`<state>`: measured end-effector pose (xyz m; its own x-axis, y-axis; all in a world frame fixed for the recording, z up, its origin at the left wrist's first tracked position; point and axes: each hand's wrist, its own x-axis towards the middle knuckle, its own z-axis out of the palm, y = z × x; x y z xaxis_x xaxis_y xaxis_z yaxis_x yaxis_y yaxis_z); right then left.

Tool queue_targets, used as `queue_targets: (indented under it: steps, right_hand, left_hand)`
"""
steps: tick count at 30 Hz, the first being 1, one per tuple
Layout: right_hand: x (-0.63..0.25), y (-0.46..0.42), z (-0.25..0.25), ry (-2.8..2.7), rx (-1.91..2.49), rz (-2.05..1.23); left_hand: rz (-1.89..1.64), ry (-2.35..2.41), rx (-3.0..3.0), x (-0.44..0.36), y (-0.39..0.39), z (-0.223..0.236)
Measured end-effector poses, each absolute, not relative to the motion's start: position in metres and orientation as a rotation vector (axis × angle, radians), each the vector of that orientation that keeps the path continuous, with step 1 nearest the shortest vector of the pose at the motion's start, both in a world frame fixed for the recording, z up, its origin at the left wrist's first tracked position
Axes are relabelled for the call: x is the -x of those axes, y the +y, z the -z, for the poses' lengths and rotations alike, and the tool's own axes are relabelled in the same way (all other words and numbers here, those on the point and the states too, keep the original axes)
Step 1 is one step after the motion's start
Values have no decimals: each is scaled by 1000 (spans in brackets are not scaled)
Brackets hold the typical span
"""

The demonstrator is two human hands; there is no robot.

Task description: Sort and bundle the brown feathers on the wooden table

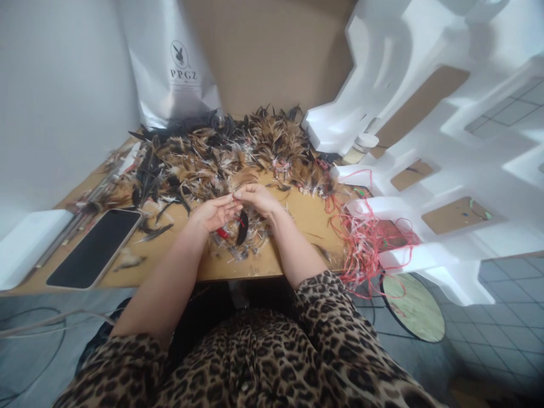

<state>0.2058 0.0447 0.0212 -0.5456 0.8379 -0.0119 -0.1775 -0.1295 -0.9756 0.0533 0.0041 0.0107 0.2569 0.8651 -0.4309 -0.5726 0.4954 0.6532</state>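
Reading the silver bag [164, 34] behind the table [312, 221], I make out "PPGZ" beneath a rabbit-head emblem [179, 54] in an oval; the smaller line below it is too fine for me to read. The 2 hands meet at their fingertips near the table's front edge: the left hand [216, 213] palm up with fingers loosely spread, the right hand [258, 199] drawn to a narrow pinch. I cannot tell what, if anything, sits between them. Just below the left fingers I see a dark feather [242, 229] with a red mark, beside a red piece [221, 232]. Beyond both hands spreads the brown and black feather heap [204, 153]; to their right lies tangled red string [369, 241].
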Motion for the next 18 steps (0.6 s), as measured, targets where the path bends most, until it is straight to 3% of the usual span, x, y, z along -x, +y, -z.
queue_targets:
  steps: [4, 10, 18]
  right_hand:
    - [-205, 45, -20, -1361, 754, -1796]
    - [-203, 40, -28, -1416, 811, -1535]
    - [-199, 36, -25, -1254, 639, -1821]
  left_hand:
    - [-1007, 830, -368, -52, 4, -12]
    - [-1049, 730, -289, -49, 6, -8]
    - [-939, 460, -222, -53, 0, -13]
